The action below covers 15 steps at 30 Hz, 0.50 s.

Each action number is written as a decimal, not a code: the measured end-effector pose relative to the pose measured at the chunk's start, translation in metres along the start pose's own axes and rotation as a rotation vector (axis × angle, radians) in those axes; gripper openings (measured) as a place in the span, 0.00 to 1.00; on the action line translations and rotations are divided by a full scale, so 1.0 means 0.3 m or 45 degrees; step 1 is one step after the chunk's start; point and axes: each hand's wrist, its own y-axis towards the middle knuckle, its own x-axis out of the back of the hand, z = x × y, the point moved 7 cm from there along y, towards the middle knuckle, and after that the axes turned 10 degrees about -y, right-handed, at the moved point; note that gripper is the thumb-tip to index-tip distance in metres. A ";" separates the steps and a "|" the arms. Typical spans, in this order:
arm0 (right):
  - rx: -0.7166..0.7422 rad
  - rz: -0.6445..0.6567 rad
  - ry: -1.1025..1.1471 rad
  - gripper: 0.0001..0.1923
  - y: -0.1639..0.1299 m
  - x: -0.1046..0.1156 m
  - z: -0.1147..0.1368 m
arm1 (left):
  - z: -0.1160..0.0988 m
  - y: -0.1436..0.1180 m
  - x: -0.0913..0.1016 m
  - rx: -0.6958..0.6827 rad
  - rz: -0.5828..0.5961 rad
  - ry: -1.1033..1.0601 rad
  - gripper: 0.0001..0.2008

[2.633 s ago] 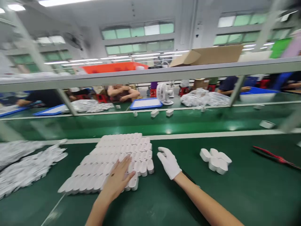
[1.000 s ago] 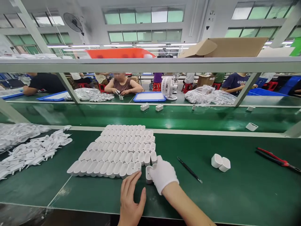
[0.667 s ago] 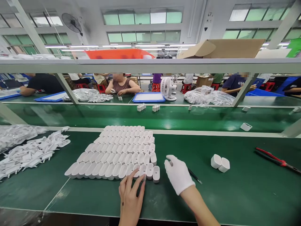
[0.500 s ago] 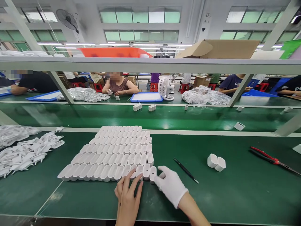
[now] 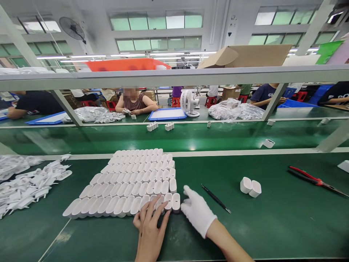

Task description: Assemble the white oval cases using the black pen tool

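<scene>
Green bench: both hands (left (image 5: 149, 227) bare, right (image 5: 197, 213) gloved) flat, fingers spread, touching white shells (image 5: 131, 178).

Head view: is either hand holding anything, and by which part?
Nothing is lifted. The bare left hand and gloved right hand press against the near-row white shells on the green table.

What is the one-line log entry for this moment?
left hand: bare, fingertips on front row of shells | right hand: gloved, at row's right end | tweezers, two loose shells: untouched on mat
</scene>
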 end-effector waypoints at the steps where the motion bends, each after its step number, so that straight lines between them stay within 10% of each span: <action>1: -0.032 -0.005 0.019 0.34 0.006 0.013 -0.006 | 0.003 -0.002 0.001 0.006 -0.007 -0.015 0.12; 15: 0.041 -0.181 0.738 0.42 0.118 -0.118 0.085 | -0.012 -0.020 -0.062 -0.089 0.201 0.167 0.27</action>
